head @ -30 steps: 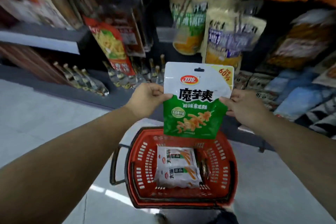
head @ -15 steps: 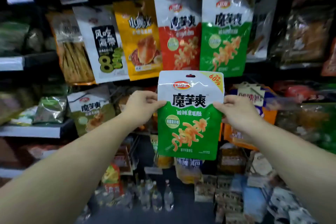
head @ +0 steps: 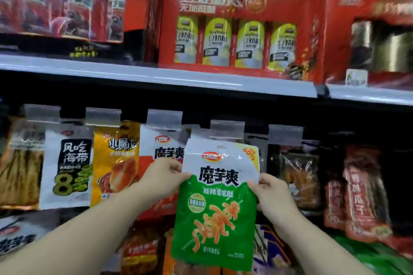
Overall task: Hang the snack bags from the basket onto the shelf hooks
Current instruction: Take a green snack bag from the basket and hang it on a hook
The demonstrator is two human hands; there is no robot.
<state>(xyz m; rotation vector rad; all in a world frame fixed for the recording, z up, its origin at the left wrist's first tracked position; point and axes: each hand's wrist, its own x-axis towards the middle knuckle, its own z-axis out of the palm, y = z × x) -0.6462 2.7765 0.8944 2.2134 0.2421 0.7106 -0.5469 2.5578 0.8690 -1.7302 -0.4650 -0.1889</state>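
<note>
I hold the green konjac snack bag upright between both hands: my left hand pinches its left edge, my right hand its right edge.

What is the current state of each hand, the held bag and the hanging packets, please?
Green and white snack bag: held upright at hook height, not visibly hung.
Left hand: pinches the bag's left edge.
Right hand: grips its right edge.
White seaweed packet: hanging.
Yellow packet: hanging.
</note>
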